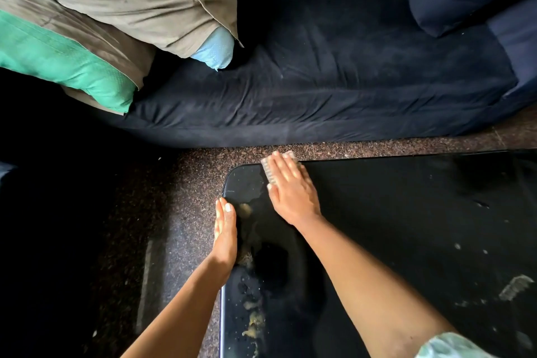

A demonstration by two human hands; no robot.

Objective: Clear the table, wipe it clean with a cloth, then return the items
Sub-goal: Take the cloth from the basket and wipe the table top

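A navy sofa (334, 81) fills twelve o'clock beyond the black tabletop (406, 227), at whose eleven o'clock corner the right grip (289, 189) presses flat, fingers straight, on the pale cloth (268, 170), the left grip (225, 229) straight-fingered at its nine o'clock edge.

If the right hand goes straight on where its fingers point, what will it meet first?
The right hand, flat on the cloth, would soon pass the far edge of the table. After that it would probably meet the sofa front, though depth is unclear.
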